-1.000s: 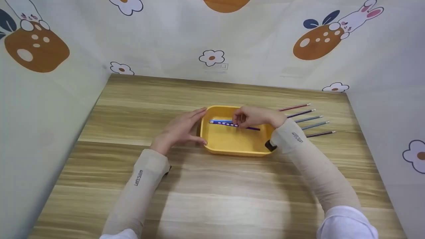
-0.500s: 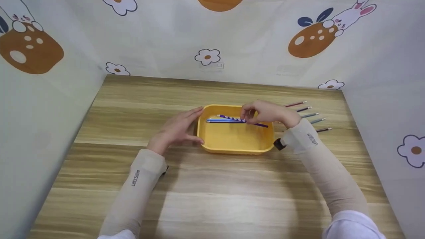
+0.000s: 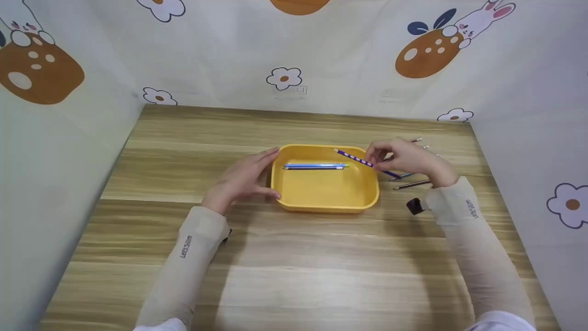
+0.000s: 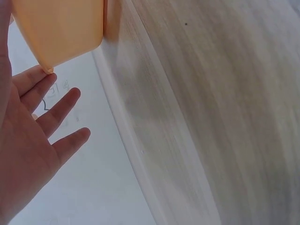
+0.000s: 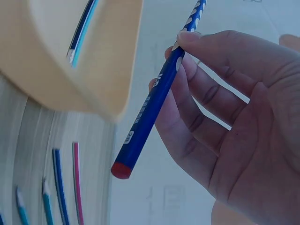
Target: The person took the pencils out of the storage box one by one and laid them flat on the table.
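Note:
My right hand (image 3: 406, 158) pinches a blue-purple pencil (image 3: 353, 157) with white spots along its grip, held tilted over the right rim of a yellow plastic bin (image 3: 328, 197). In the right wrist view the pencil (image 5: 152, 105) shows a red end and white print, with thumb and fingertips at its spotted part. Straight-fingered, my left hand (image 3: 239, 181) rests against the bin's left end, thumb near the front corner. Its fingertips touch the rim of the bin (image 4: 70, 28) in the left wrist view. Inside the bin lie two pencils (image 3: 314, 166), light blue and dark blue, side by side.
Several pencils lie on the wooden table (image 3: 294, 266) right of the bin, partly hidden under my right hand; a dark pencil (image 3: 411, 185) is nearest. Patterned cloth walls (image 3: 229, 55) enclose the table at the back and sides.
My right hand has lifted the spotted pencil from among those in the bin and carried it right, to the bin's right rim. The left hand stays at the bin's left end.

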A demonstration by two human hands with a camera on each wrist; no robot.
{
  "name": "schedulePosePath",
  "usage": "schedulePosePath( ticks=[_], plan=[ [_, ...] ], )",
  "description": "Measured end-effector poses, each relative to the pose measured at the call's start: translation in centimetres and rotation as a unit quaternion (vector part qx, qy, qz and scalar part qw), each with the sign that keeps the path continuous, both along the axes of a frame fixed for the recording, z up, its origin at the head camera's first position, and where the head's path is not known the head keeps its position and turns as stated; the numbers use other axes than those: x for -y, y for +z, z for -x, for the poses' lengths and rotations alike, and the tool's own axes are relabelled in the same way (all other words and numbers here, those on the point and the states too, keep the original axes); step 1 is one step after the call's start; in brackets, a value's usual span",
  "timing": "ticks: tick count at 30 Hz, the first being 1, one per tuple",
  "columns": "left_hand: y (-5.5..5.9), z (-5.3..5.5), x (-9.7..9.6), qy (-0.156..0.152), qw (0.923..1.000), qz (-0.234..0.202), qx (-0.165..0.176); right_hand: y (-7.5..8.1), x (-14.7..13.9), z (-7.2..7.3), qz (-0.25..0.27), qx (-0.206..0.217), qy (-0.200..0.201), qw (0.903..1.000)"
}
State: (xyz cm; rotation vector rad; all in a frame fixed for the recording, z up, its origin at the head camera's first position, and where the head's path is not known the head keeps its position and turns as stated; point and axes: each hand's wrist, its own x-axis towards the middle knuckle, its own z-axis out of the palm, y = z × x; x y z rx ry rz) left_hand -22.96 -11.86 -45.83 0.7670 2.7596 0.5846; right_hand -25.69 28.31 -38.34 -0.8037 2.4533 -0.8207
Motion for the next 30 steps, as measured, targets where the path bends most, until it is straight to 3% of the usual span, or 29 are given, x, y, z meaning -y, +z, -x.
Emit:
schedulePosePath(
  ticks=[11,23,30],
  plan=[
    [-0.1,0.0,0.0,0.003,1.0,0.005,0.002,-1.5,-5.1,-2.2,0.037,-0.018,-0.032,0.9986],
    [-0.1,0.0,0.0,0.007,0.9999,0.004,0.008,-3.7,-8.9,-3.8,-0.009,-0.05,-0.096,0.9941],
    [-0.1,0.0,0.0,0.002,1.0,0.006,0.001,-5.3,-10.9,-4.4,0.006,-0.073,-0.106,0.9916]
  ],
)
